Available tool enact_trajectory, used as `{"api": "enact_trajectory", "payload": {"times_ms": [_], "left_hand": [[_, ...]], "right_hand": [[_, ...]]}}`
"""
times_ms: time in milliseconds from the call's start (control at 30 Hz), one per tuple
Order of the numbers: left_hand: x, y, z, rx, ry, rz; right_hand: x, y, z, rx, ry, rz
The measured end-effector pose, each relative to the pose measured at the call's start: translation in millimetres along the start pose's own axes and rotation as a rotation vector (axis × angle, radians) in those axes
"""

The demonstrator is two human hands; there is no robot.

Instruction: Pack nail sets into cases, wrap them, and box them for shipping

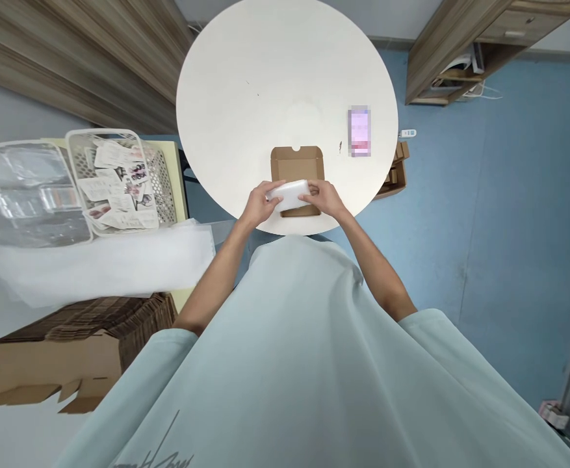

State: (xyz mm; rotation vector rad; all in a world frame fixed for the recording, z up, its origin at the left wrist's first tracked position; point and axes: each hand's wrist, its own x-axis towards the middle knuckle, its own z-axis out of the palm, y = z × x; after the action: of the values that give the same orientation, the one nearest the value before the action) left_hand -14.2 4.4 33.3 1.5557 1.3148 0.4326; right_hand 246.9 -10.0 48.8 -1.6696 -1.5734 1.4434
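Observation:
Between my two hands is a small white wrapped packet (292, 194), held level by its ends. My left hand (259, 203) grips the left end, thumb in front and fingers behind. The right end is pinched in my right hand (325, 197). Just below the packet lies an open brown cardboard box (298, 162), its notched lid folded back toward the far side. The packet hides the middle of the box, so I cannot tell what is inside.
The box rests near the front edge of a round white table (265, 58). A phone (359, 132) lies at the right. On the left are a white basket of printed cards (119, 182), clear plastic cases (31, 195), white sheets (104, 260) and stacked flat cardboard (80, 344).

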Motion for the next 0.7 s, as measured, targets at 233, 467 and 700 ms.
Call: {"api": "enact_trajectory", "payload": {"times_ms": [233,467,700], "left_hand": [[21,-6,56,0.078,0.187,-0.167],[21,-12,88,0.165,0.207,-0.238],[27,-21,96,0.187,0.12,-0.253]], "right_hand": [[-5,17,5,-0.265,0.11,0.284],[10,26,27,-0.541,0.052,0.423],[21,23,40,-0.668,-0.016,0.467]]}}
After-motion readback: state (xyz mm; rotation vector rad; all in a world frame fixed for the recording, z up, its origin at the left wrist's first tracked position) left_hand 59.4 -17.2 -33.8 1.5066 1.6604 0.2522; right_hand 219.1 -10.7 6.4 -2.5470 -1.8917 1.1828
